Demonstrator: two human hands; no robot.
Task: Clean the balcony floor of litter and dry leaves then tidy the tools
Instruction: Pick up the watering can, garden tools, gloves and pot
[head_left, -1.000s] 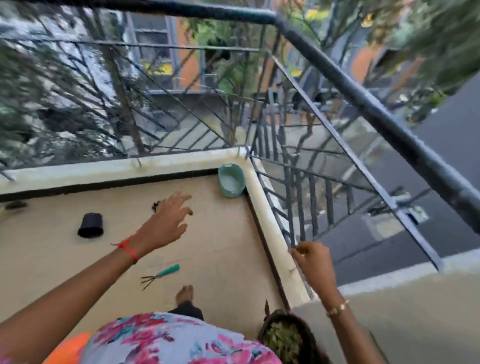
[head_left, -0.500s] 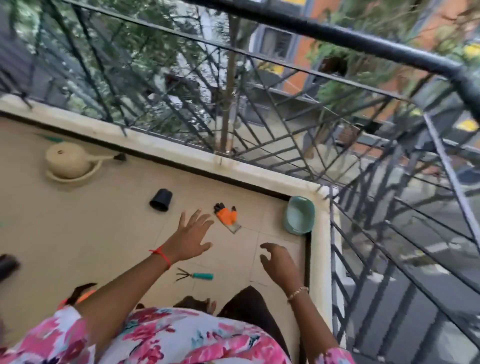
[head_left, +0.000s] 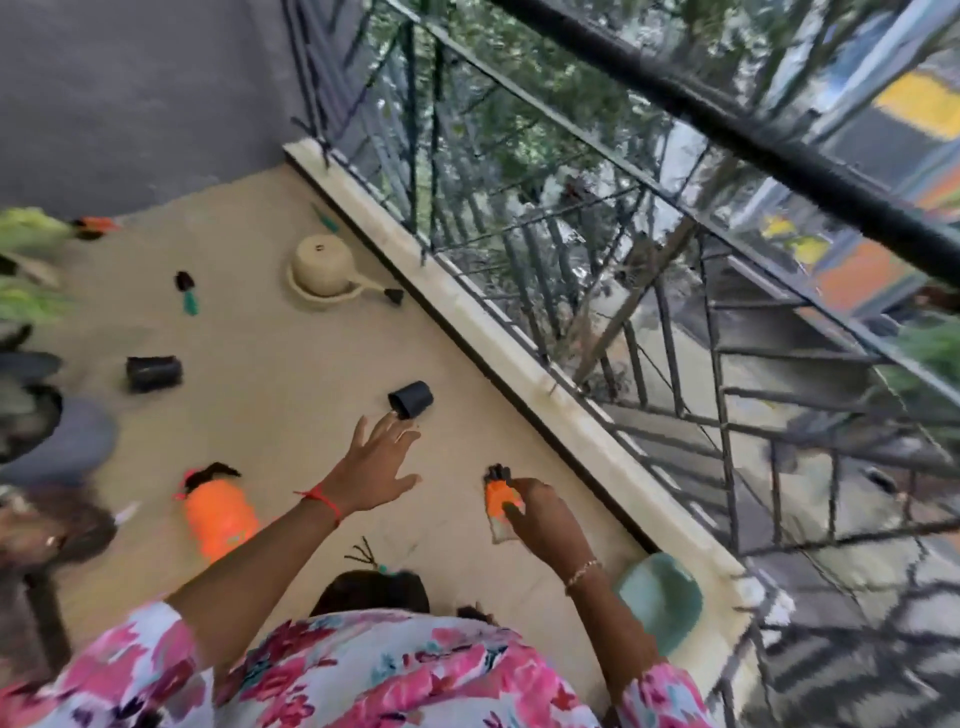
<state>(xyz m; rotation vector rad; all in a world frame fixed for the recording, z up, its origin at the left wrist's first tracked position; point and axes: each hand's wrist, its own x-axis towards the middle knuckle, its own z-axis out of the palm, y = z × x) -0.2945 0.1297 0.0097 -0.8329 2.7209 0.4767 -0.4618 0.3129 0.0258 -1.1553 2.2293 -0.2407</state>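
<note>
Balcony floor (head_left: 291, 415), head view: a beige surface seen from above, bounded on the far side by a pale kerb (head_left: 519, 374) that carries a black metal railing (head_left: 670, 358). Tools and pots lie scattered over it. Left hand (head_left: 374, 467): released, fingers spread, holding nothing, raised over the floor with its fingertips just beside a small black pot (head_left: 410, 399) that lies on its side. Right hand (head_left: 540, 514): fingers curled onto an orange glove (head_left: 500, 499) with black fingertips, grasping it at its edge near the kerb; whether the glove is clear of the floor cannot be told. A hand rake (head_left: 370, 552) with a teal handle lies between the two forearms, close to the person's floral garment (head_left: 363, 675). An orange spray bottle (head_left: 221, 514) lies on its side to the left of the left forearm. Farther off are a second black pot (head_left: 154, 372), also on its side, a trowel (head_left: 186, 293) with a teal handle, and a beige watering can (head_left: 324, 270) near the kerb. A teal bowl (head_left: 657, 600) sits in the corner against the kerb, beside the right forearm.
</note>
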